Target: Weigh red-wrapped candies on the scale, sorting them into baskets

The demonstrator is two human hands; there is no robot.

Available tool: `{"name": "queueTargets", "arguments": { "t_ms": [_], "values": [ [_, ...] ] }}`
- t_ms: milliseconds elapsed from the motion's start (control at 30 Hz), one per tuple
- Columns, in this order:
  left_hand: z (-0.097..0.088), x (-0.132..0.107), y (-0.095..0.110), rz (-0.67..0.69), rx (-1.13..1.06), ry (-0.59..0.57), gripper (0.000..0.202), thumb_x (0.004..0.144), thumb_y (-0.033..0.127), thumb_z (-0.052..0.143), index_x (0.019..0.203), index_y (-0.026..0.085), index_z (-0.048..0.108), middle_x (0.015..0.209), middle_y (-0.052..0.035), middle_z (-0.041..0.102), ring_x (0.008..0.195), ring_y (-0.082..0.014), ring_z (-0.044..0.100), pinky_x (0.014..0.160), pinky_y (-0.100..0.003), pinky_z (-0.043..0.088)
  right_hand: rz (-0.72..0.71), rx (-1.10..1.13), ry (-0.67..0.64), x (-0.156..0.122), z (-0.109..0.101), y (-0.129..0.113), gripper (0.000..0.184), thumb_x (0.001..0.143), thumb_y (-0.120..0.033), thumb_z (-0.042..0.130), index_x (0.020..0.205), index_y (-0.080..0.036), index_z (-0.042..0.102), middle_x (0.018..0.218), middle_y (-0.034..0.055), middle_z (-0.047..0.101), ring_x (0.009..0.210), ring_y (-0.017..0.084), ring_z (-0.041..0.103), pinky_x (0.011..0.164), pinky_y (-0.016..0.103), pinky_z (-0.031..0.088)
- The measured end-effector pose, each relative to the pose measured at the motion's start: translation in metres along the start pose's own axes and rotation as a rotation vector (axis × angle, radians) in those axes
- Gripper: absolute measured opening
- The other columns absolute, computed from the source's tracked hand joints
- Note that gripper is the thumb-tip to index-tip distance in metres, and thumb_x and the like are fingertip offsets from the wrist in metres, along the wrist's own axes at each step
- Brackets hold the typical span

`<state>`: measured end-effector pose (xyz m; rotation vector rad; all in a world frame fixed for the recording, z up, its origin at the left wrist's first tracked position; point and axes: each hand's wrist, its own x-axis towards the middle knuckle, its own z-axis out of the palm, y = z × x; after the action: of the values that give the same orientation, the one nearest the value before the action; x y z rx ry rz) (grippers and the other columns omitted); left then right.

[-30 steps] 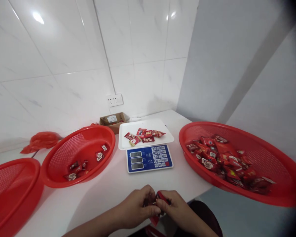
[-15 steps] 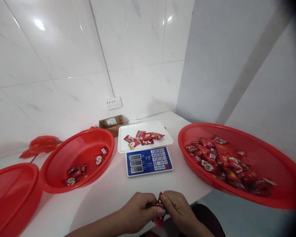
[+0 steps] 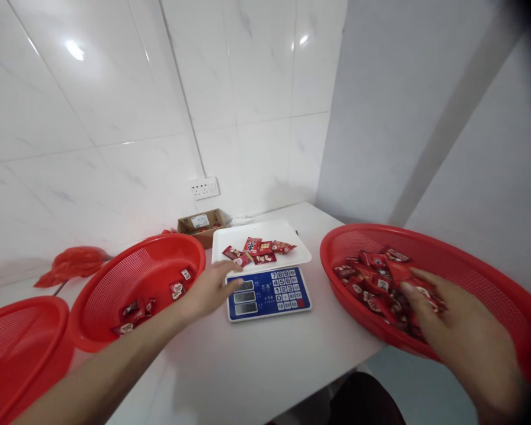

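Observation:
My left hand [image 3: 207, 292] is open, palm down, with thumb and fingers apart. It hovers at the left end of the blue keypad panel of a digital scale [image 3: 265, 287], fingertips by the front edge of the scale's white tray [image 3: 287, 230]. Several red candy packets [image 3: 264, 258] lie on that tray. My right hand [image 3: 464, 336] reaches into the right red basket [image 3: 349, 230], thumb and index finger apart over a pile of red candy packets [image 3: 376, 283]. Its other fingers are hidden behind the hand.
Another red basket [image 3: 101, 283] at left holds several packets. A further red basket [image 3: 22, 360] is cut off at the left edge. Along the wall are a red plastic bag [image 3: 73, 264] and a small cardboard box [image 3: 203, 224]. A dark rounded shape [image 3: 363, 401] sits below the table edge.
My hands were together at the table's front, holding a red packet. They have parted: the left moved up to the scale, the right into the right basket. That packet is out of sight.

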<state>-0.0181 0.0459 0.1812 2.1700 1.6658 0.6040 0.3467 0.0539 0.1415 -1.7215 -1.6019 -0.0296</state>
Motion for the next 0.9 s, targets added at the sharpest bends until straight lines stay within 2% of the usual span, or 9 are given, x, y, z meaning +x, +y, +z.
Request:
{"name": "queueTargets", "arguments": {
  "t_ms": [100,200,267,333,400,500,700,900],
  "values": [
    [-0.002,0.034,-0.029,-0.027,0.096,-0.004,0.041,0.081,0.039,0.053,0.116,0.019,0.051,0.128,-0.0106,0.048,0.123,-0.0277,0.037,0.101,-0.041,0.028,-0.158,0.023,-0.053,-0.001,0.016,0.002,0.052,0.081,-0.053,0.034,0.116,-0.018,0.053,0.117,0.0145,0.057,0.112,0.031,0.05,0.093,0.047,0.038],
    [0.006,0.063,-0.052,-0.077,0.199,-0.088,0.064,0.072,0.04,0.065,0.125,0.012,0.043,0.136,-0.0173,0.038,0.13,-0.0345,0.023,0.103,-0.049,0.023,-0.222,0.027,-0.244,-0.008,0.039,-0.007,0.05,0.081,-0.047,0.038,0.12,-0.017,0.05,0.125,0.0114,0.054,0.116,0.028,0.047,0.096,0.045,0.038],
    [0.011,0.077,-0.06,-0.105,0.258,-0.142,0.061,0.074,0.04,0.063,0.125,0.013,0.042,0.136,-0.0158,0.038,0.128,-0.0342,0.028,0.101,-0.054,0.026,-0.222,-0.013,-0.383,-0.01,0.05,-0.015,0.053,0.082,-0.045,0.039,0.125,-0.016,0.047,0.129,0.0107,0.05,0.119,0.027,0.045,0.096,0.044,0.039],
    [0.014,0.087,-0.063,-0.111,0.301,-0.182,0.047,0.08,0.037,0.058,0.121,0.017,0.047,0.13,-0.0114,0.044,0.12,-0.0296,0.04,0.096,-0.053,0.034,-0.205,-0.062,-0.472,-0.007,0.054,-0.023,0.054,0.082,-0.043,0.038,0.128,-0.015,0.044,0.131,0.0112,0.048,0.12,0.027,0.044,0.095,0.043,0.041],
    [0.015,0.093,-0.062,-0.095,0.326,-0.21,0.037,0.083,0.035,0.054,0.116,0.017,0.05,0.122,-0.0089,0.051,0.107,-0.0244,0.051,0.089,-0.048,0.042,-0.209,-0.083,-0.522,-0.002,0.055,-0.03,0.054,0.083,-0.042,0.038,0.13,-0.015,0.042,0.132,0.0113,0.048,0.119,0.027,0.045,0.093,0.042,0.042],
    [0.014,0.095,-0.059,-0.065,0.346,-0.221,0.033,0.084,0.034,0.052,0.113,0.017,0.052,0.113,-0.0076,0.056,0.096,-0.0204,0.057,0.081,-0.042,0.047,-0.224,-0.103,-0.565,0.006,0.056,-0.037,0.052,0.083,-0.039,0.039,0.13,-0.016,0.043,0.132,0.011,0.047,0.119,0.028,0.046,0.091,0.042,0.043],
    [0.014,0.091,-0.058,-0.102,0.37,-0.165,0.031,0.084,0.033,0.053,0.11,0.016,0.053,0.112,-0.0075,0.056,0.097,-0.0208,0.056,0.082,-0.043,0.047,-0.187,-0.121,-0.644,0.008,0.065,-0.037,0.054,0.084,-0.039,0.038,0.133,-0.017,0.038,0.136,0.0101,0.043,0.119,0.028,0.045,0.092,0.043,0.041],
    [0.008,0.089,-0.066,-0.216,0.263,-0.071,0.03,0.085,0.033,0.053,0.108,0.015,0.053,0.103,-0.0062,0.059,0.087,-0.0179,0.059,0.075,-0.038,0.05,-0.172,-0.118,-0.63,0.006,0.064,-0.034,0.053,0.083,-0.042,0.039,0.132,-0.022,0.041,0.134,0.0086,0.045,0.119,0.028,0.045,0.09,0.044,0.042]
  ]
}}
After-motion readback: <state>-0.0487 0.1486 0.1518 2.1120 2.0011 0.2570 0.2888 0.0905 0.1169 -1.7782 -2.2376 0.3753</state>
